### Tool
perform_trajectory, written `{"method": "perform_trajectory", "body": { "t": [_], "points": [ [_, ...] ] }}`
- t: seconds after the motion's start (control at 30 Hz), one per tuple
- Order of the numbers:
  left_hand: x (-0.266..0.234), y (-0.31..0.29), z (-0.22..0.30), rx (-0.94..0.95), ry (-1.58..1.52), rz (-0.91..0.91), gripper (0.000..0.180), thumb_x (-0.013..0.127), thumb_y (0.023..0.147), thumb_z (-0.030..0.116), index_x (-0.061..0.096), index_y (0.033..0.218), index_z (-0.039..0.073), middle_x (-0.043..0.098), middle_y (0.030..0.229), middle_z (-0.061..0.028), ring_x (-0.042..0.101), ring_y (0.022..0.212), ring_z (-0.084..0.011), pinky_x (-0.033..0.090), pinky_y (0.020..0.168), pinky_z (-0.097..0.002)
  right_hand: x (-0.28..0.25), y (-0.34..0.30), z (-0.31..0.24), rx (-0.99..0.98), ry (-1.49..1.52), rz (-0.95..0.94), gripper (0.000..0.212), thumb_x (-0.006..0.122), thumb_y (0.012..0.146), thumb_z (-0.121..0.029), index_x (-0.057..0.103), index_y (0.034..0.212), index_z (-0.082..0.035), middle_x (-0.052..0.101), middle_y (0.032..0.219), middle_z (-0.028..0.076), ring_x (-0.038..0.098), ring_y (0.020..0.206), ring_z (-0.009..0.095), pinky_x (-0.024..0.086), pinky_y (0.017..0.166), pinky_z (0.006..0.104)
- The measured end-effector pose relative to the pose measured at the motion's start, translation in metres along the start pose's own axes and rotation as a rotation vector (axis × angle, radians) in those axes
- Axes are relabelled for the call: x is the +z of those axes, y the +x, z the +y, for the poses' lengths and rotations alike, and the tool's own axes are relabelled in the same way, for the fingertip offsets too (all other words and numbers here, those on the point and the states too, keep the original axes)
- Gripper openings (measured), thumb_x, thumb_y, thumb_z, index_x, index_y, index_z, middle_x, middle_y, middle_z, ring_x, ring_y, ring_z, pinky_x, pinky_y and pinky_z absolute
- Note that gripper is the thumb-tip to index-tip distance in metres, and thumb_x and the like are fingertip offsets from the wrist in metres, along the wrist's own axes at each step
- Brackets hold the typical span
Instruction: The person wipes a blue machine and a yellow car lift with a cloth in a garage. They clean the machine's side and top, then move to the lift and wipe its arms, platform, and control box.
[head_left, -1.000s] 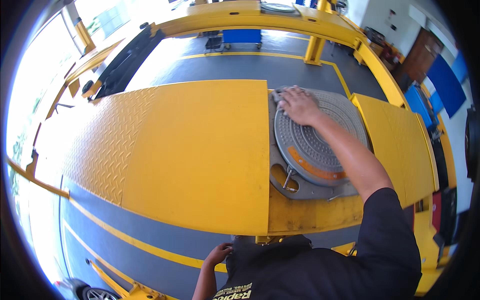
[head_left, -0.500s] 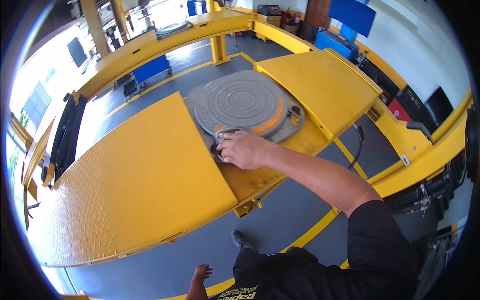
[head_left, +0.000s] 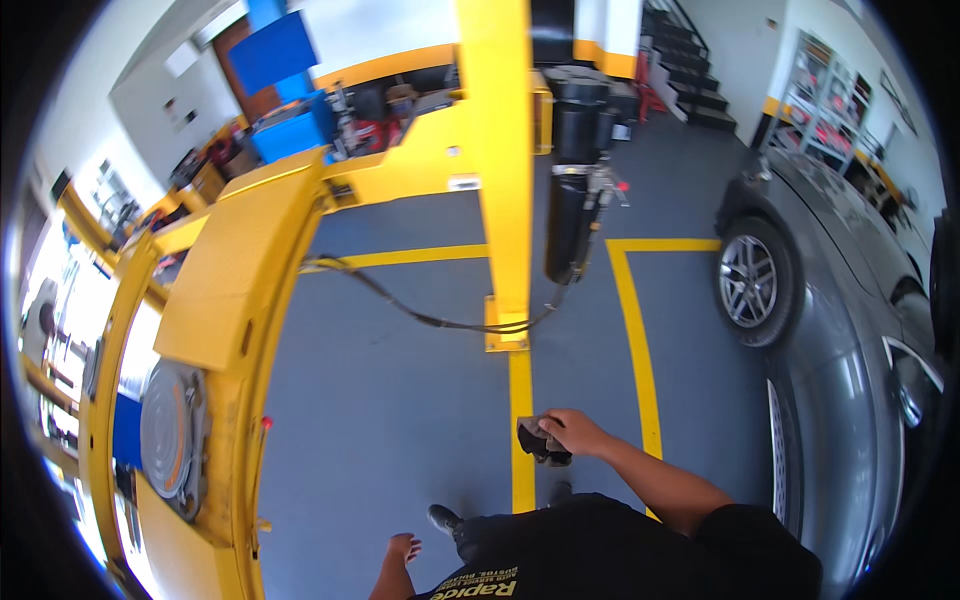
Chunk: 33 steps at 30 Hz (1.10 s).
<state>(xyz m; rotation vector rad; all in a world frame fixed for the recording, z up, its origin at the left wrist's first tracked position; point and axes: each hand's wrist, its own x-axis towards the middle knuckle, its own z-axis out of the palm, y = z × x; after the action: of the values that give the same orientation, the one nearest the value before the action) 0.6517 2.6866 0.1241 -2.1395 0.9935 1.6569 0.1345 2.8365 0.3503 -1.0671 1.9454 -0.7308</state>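
Note:
My right hand (head_left: 574,432) is closed on a crumpled grey-and-black cloth (head_left: 545,443), holding it in front of me above the yellow floor line. The cloth hangs down in folds; whether it is a rag or a pair of gloves I cannot tell. Low by my side hangs my left hand (head_left: 404,547), empty, with its fingers loosely apart. Off to the left, the round grey turntable plate (head_left: 168,428) sits in the runway of the yellow car lift (head_left: 228,285). Neither hand touches the lift.
A yellow lift post (head_left: 497,170) stands ahead, with a black hose (head_left: 385,298) sagging from its base to the runway. Behind it is a black cylinder unit (head_left: 573,210). A grey car (head_left: 840,400) is parked on the right. Dark stairs (head_left: 690,70) rise at the back.
I have turned right, away from the lift. My right hand has left the turntable plate's edge and now holds the cloth before me. My left hand still hangs low.

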Motion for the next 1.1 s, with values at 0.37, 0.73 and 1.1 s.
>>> {"method": "perform_trajectory", "body": {
  "t": [0.37,0.73,1.1],
  "points": [
    [0.421,-0.17,0.381,0.84,0.278,-0.839,0.047,0.058,0.104,0.035,0.053,0.142,0.007,0.067,0.129,-0.0092,0.066,0.114,-0.0253,0.053,0.099,-0.0414,-0.229,0.004,0.099,0.145,1.367,0.164,0.027,0.061,0.103,-0.02,0.059,0.126,-0.006,0.067,0.117,0.009,0.066,0.106,0.021,0.052,0.093,0.0366],
    [0.7,-0.32,0.6,0.177,0.064,-1.346,0.051,0.05,0.107,0.047,0.053,0.141,0.009,0.064,0.131,-0.011,0.062,0.124,-0.0218,0.049,0.11,-0.0415,-0.461,0.075,0.234,0.064,0.046,0.662,0.024,0.072,0.086,-0.008,0.066,0.108,0.0,0.062,0.099,0.013,0.067,0.086,0.029,0.054,0.075,0.0368],
    [0.901,-0.284,0.808,0.853,0.271,-0.821,0.051,0.06,0.1,0.051,0.069,0.111,0.003,0.064,0.082,-0.0043,0.055,0.071,-0.0142,0.046,0.066,-0.0319,-0.716,0.213,0.387,0.187,0.611,0.198,0.026,0.064,0.099,-0.012,0.067,0.123,-0.003,0.071,0.107,0.007,0.066,0.095,0.017,0.054,0.084,0.0318]
  ]
}}
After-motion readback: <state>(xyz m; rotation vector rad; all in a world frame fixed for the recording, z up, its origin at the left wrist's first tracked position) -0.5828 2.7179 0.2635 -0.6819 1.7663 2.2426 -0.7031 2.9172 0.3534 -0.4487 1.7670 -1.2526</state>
